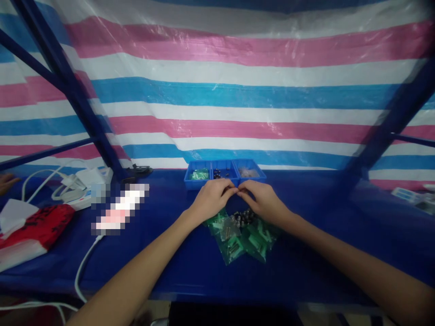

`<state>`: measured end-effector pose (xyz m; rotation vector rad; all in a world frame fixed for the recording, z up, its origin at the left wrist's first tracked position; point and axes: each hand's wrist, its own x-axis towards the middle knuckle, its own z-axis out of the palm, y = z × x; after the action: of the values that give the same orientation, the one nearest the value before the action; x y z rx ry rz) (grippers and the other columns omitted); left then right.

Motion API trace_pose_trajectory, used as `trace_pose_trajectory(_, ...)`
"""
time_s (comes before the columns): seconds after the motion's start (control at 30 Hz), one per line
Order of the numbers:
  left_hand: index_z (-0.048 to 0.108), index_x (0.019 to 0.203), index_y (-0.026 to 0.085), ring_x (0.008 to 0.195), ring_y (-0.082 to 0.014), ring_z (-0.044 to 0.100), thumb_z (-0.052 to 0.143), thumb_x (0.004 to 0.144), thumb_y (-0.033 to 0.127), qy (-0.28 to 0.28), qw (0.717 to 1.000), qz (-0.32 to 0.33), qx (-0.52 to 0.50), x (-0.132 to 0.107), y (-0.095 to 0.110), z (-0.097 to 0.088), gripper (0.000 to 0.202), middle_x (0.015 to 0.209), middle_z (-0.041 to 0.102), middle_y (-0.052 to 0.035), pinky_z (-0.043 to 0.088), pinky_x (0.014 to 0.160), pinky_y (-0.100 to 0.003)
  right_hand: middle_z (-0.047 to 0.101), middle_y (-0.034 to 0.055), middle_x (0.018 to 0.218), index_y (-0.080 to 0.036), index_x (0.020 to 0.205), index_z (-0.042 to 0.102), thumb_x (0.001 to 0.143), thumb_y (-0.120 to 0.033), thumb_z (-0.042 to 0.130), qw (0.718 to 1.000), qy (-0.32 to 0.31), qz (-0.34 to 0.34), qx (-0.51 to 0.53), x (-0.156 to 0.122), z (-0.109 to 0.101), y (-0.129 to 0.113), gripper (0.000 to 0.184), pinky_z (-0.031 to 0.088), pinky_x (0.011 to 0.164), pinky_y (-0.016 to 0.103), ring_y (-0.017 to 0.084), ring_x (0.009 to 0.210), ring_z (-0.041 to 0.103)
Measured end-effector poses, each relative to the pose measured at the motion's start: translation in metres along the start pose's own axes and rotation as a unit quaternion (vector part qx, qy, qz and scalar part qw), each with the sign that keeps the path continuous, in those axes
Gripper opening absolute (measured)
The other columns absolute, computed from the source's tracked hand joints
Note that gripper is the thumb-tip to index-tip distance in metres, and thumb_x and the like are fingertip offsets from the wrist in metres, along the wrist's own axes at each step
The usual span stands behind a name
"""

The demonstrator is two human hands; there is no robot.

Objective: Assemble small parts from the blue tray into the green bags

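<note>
Striped sheeting point(238, 97) backs bench point(316, 262); power strip point(79, 201), red item point(56, 222) at left; left hand point(214, 197) and right hand point(261, 197) meet at fingers point(229, 194), grip indeterminable, near dark parts point(243, 218) and green packets point(234, 248), before blue tray point(198, 184)

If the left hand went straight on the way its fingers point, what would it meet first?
Probably the right hand, directly opposite the left hand; whether they already touch is unclear.
</note>
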<state>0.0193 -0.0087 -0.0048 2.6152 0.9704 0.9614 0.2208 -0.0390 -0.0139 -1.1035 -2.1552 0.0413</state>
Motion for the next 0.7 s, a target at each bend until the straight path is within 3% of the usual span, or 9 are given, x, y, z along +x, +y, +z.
trace_pose_trajectory(0.17, 0.065, 0.093, 0.019, 0.084, -0.0171, 0.064, 0.043, 0.104, 0.03, -0.025, 0.999, 0.023, 0.02, 0.0, 0.002, -0.001, 0.027, 0.088, 0.069, -0.0029, 0.048, 0.073, -0.03, 0.069, 0.0067, 0.093, -0.021, 0.099, 0.063, 0.101, -0.026, 0.045, 0.999, -0.014, -0.017, -0.046, -0.002, 0.0, 0.001, 0.018, 0.047, 0.074, 0.036, 0.022, 0.086, 0.064)
trace_pose_trajectory(0.33, 0.065, 0.107, 0.019, 0.092, -0.0205, 0.065, 0.042, 0.104, 0.031, -0.009, 0.99, 0.04, 0.134, 0.0, -0.006, -0.019, 0.026, 0.101, 0.07, -0.0062, 0.049, 0.075, -0.032, 0.067, 0.0089, 0.095, -0.022, 0.098, 0.063, 0.101, -0.028, 0.045, 0.996, 0.012, -0.041, -0.08, 0.002, -0.005, 0.001, 0.019, 0.047, 0.083, 0.041, 0.026, 0.095, 0.06)
trace_pose_trajectory(0.53, 0.065, 0.104, 0.019, 0.083, -0.0192, 0.064, 0.045, 0.101, 0.029, 0.036, 0.98, 0.009, 0.197, 0.003, -0.02, -0.051, 0.023, 0.097, 0.07, -0.0063, 0.044, 0.068, -0.029, 0.065, 0.0123, 0.093, -0.018, 0.094, 0.067, 0.1, -0.027, 0.046, 0.984, 0.028, -0.065, -0.162, 0.046, 0.004, 0.014, 0.024, 0.043, 0.086, 0.044, 0.029, 0.095, 0.055)
trace_pose_trajectory(0.6, 0.067, 0.104, 0.019, 0.079, -0.0185, 0.063, 0.048, 0.098, 0.028, 0.016, 0.984, -0.004, 0.176, 0.003, -0.023, -0.058, 0.021, 0.093, 0.071, -0.0057, 0.043, 0.068, -0.029, 0.066, 0.0139, 0.095, -0.016, 0.095, 0.068, 0.099, -0.027, 0.048, 0.982, 0.022, -0.045, -0.184, 0.063, 0.013, 0.019, 0.023, 0.042, 0.087, 0.044, 0.03, 0.097, 0.055)
trace_pose_trajectory(0.7, 0.07, 0.101, 0.02, 0.075, -0.018, 0.063, 0.055, 0.093, 0.031, -0.082, 0.99, -0.044, 0.105, 0.003, -0.029, -0.065, 0.02, 0.086, 0.071, -0.0043, 0.043, 0.067, -0.029, 0.066, 0.0159, 0.102, -0.014, 0.101, 0.069, 0.098, -0.029, 0.052, 0.98, 0.015, -0.015, -0.2, 0.072, 0.024, 0.02, 0.023, 0.042, 0.088, 0.044, 0.031, 0.102, 0.054)
